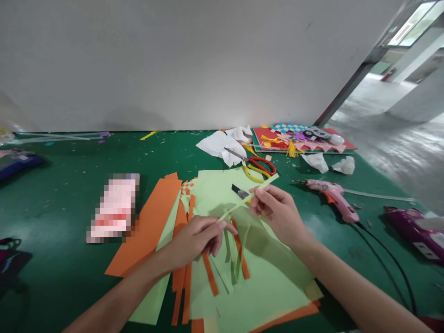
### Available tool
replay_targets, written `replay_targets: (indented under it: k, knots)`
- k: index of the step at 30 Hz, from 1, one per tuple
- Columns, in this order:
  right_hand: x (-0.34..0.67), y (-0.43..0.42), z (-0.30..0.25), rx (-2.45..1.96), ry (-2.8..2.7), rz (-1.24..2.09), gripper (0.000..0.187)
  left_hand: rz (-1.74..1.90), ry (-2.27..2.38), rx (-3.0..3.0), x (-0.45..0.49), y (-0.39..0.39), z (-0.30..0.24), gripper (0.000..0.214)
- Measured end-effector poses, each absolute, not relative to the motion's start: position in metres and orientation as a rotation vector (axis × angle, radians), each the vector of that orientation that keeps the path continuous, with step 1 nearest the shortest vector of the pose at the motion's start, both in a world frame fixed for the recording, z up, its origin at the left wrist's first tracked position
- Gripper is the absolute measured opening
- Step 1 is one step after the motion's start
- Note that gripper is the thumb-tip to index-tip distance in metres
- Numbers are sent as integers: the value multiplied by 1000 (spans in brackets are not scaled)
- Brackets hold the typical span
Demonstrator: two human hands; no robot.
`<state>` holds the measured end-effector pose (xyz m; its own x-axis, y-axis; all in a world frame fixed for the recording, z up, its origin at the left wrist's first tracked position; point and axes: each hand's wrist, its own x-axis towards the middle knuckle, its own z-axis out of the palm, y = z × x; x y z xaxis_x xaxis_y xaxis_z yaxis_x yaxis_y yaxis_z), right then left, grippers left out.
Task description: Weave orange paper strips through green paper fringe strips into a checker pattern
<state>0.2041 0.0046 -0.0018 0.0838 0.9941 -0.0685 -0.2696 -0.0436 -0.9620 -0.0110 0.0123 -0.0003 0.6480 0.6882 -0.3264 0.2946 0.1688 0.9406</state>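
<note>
A narrow light-green paper strip (pixel 239 205) is stretched between my two hands above the paper sheets. My left hand (pixel 204 235) pinches its lower end, and my right hand (pixel 274 208) grips it near the upper end. Beneath lies a large light-green paper sheet (pixel 222 185) with loose green and orange strips (pixel 242 252) on it. A box cutter (pixel 239 191) rests just behind my right hand, which partly covers it. To the left are orange paper sheets (pixel 147 222) and a small orange-and-white checkered woven piece (pixel 187 187).
Scissors (pixel 258 166) with red and yellow handles lie behind the paper, beside crumpled white tissue (pixel 222 144). A pink glue gun (pixel 331 196) with a cord is at right, near a purple object (pixel 414 231). A red board (pixel 263 138) carries decorations. A pixelated pink item (pixel 116 203) lies left.
</note>
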Motion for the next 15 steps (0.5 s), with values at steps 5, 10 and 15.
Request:
replay_targets:
  k: [5, 10, 15]
  knots:
    - [207, 6, 1, -1112, -833, 1312, 20, 287, 835, 1363, -10, 12, 6, 44]
    - [211, 9, 1, -1107, -775, 1307, 24, 281, 821, 1347, -10, 13, 12, 44]
    - [216, 12, 2, -1017, -693, 1306, 18, 295, 830, 1359, -11, 13, 7, 50]
